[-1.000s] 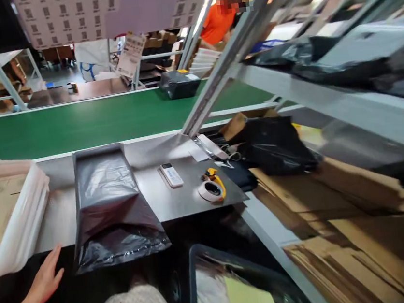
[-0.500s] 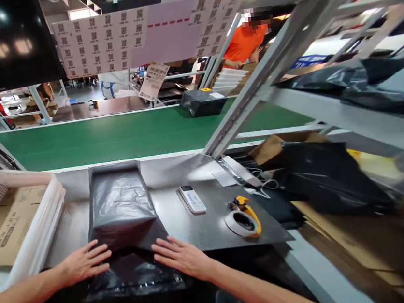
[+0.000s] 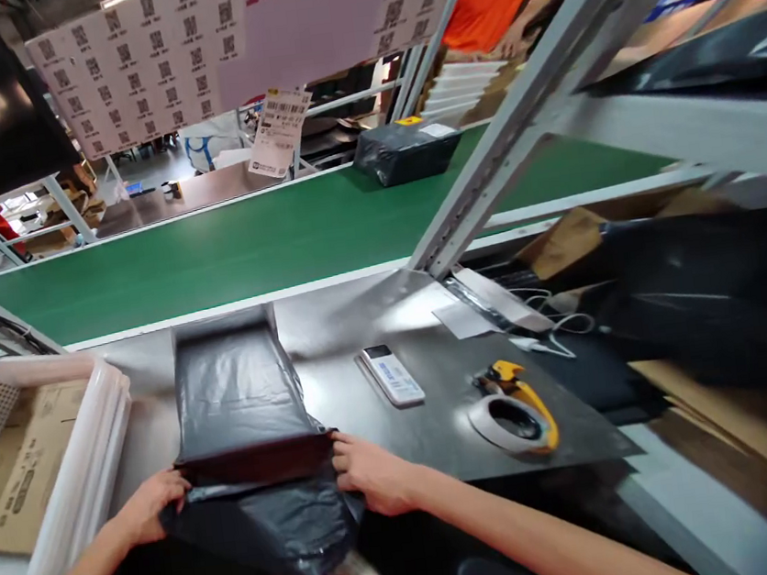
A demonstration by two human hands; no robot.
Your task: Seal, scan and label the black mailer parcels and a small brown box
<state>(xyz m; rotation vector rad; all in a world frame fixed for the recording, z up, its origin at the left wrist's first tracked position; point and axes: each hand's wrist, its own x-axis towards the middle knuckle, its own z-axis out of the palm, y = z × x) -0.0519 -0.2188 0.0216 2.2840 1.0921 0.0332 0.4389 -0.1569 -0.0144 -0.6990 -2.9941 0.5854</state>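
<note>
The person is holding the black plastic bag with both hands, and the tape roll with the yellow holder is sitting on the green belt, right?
Not quite. The white tape roll with the yellow holder sits on the dark table, not the green belt, as the head view shows. Both hands, left and right, do hold the black plastic bag.

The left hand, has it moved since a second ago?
Yes. The left hand has come in from beside the white tray and now grips the near left edge of the black poly bag, opposite the right hand.

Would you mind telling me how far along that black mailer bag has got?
Done: the black mailer bag looks filled and lies flat on the table. In hand: the left hand and right hand pinch its open flap at the near end. Left: the flap hangs loose, not yet sealed.
</note>
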